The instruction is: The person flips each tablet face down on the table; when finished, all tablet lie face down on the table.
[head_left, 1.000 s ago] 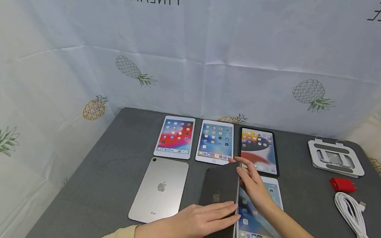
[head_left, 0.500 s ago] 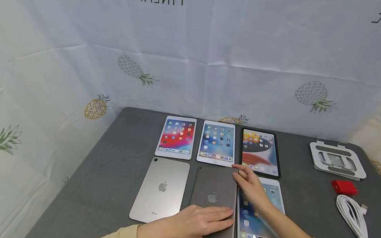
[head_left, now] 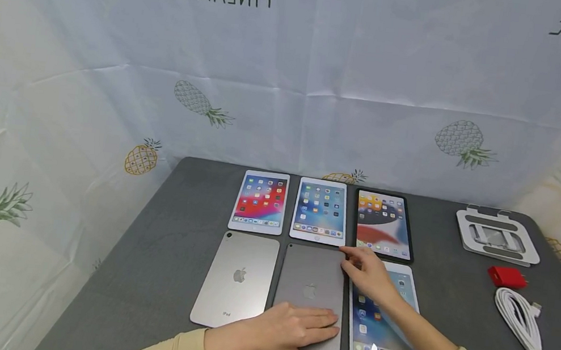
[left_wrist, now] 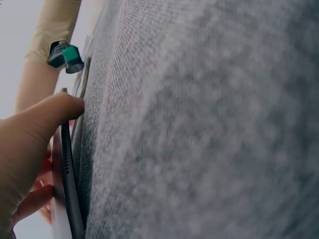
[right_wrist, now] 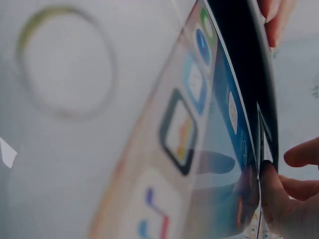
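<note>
Just to the right of the silver tablet (head_left: 233, 298), I saw a dark gray tablet (head_left: 311, 269) lying back up over the dark tabletop (head_left: 163, 265); whether it was wholly flat I couldn't tell. Across its near end rested the person's left hand (head_left: 289, 333), its fingers straight along the back and its thumb by the near edge. The right hand (head_left: 370, 273) was at the far right corner, fingers bent and thumb at the side edge, though I couldn't make out whether it truly gripped. Farther to the silver tablet's right, past the gray one, lay a white-framed tablet (head_left: 367, 329) with its screen lit. Directly behind the silver tablet was a red-screened tablet (head_left: 259, 201); behind and to its right were a blue-screened tablet (head_left: 320, 210) and a black-framed tablet (head_left: 384, 223). Well to the silver tablet's right were a folded stand (head_left: 498, 222), a red charger (head_left: 506, 277) and a bundled white cable (head_left: 532, 344).
</note>
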Motion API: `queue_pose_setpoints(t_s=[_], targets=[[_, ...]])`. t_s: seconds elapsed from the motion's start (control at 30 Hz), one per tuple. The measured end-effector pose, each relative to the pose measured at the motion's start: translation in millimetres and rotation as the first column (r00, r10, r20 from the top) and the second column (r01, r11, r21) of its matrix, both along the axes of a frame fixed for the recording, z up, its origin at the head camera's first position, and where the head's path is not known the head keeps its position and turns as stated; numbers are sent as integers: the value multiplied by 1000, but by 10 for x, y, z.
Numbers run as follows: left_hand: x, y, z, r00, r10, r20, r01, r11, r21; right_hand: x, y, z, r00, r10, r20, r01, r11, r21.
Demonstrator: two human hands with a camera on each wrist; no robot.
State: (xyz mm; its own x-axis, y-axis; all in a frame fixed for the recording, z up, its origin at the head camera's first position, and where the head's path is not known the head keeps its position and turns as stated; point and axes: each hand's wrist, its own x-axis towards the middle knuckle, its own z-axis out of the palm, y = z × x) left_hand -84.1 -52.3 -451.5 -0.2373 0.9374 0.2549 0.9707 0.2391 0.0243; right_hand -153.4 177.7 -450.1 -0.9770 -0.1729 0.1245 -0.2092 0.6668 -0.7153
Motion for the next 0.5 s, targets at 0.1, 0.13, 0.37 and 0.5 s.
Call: queue_pose_setpoints(t_s=[0.1, 0.13, 0.37, 0.5], targets=[[-4, 4, -6, 1000, -5, 5, 5, 1000, -14, -1, -15, 15, 999, 27, -33, -25, 998, 51], [-5, 5, -10, 1000, -8, -1, 8, 1000, -15, -1, -20, 23, 999, 33, -36, -31, 997, 65], [-18, 8, -46, 998, -23, -65, 22, 1000, -12, -23, -61, 69, 993, 106, -57, -96, 983, 159], [-23, 6, -69, 997, -28, -71, 27, 1000, -6, -29, -75, 84, 990, 124, -63, -111, 977, 183]])
